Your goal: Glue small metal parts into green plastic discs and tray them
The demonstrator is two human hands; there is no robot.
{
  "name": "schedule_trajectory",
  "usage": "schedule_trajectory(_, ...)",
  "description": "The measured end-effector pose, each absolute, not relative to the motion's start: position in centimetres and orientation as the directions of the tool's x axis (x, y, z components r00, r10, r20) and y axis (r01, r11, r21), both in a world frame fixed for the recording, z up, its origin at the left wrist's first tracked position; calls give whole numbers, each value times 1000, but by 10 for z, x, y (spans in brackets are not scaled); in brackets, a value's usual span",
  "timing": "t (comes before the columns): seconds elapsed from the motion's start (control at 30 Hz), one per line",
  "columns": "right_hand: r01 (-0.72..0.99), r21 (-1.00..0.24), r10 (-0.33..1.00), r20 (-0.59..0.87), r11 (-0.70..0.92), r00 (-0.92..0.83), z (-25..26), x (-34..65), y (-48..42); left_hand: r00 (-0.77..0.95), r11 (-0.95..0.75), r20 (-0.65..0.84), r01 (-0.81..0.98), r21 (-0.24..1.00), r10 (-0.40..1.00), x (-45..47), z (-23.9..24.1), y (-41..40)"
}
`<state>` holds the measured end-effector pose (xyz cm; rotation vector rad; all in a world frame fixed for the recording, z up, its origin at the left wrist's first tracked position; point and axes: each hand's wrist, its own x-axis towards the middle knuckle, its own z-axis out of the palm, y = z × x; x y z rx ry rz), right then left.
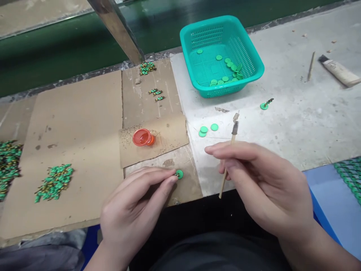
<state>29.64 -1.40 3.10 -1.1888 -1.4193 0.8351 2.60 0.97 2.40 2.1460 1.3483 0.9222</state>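
Observation:
My left hand (143,203) pinches a small piece at the table's front edge. Out of the fingertips sticks a round green disc (179,174) with a dark bit against it; the fingers cover the rest. Between the thumb and fingers of my right hand (262,184) is a thin paintbrush (232,138), its dark bristles pointing away from me. Just beyond that hand lie loose green discs (214,127). A red cup (141,137) of liquid stands on cardboard beyond my left hand. Farther right, one disc (264,106) has a small dark figure joined to it.
A teal basket (197,81) with green discs stands at the back. Piles of small green-and-gold figures (56,182) lie on cardboard (87,109) at left, with more (147,68) by a post (117,30). A paint tube (340,71) and a stick (311,66) lie at right.

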Motion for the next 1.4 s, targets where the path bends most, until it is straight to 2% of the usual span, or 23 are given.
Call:
schedule_trajectory(0.1,139,-940,930,331,310,161,36,294,-13,298,-440,323,615,655,898,27,23,9)
schedule_trajectory(0.2,169,-925,912,368,340,181,39,293,-12,291,-448,341,626,638,894,28,22,9)
schedule_trajectory(0.33,354,-836,900,434,418,-39,39,301,-9,306,-479,371,630,612,877,29,21,9)
schedule_trajectory(0.4,456,-777,899,409,434,-157,37,307,-7,313,-495,388,626,602,867,29,21,10)
schedule_trajectory(0.5,535,-749,921,333,390,-203,34,309,-5,320,-509,401,629,587,858,30,20,10)
schedule_trajectory(0.63,432,-819,926,338,377,-168,29,292,-2,327,-512,400,639,573,856,32,21,9)
schedule_trajectory(0.77,338,-840,902,363,425,-233,24,269,4,313,-474,358,636,609,880,34,23,8)
schedule_trajectory(0.93,368,-846,920,324,386,-218,21,262,5,270,-437,346,637,635,898,34,22,7)
schedule_trajectory(1.4,415,-797,899,386,439,-208,16,262,2,268,-428,334,592,682,904,35,23,8)
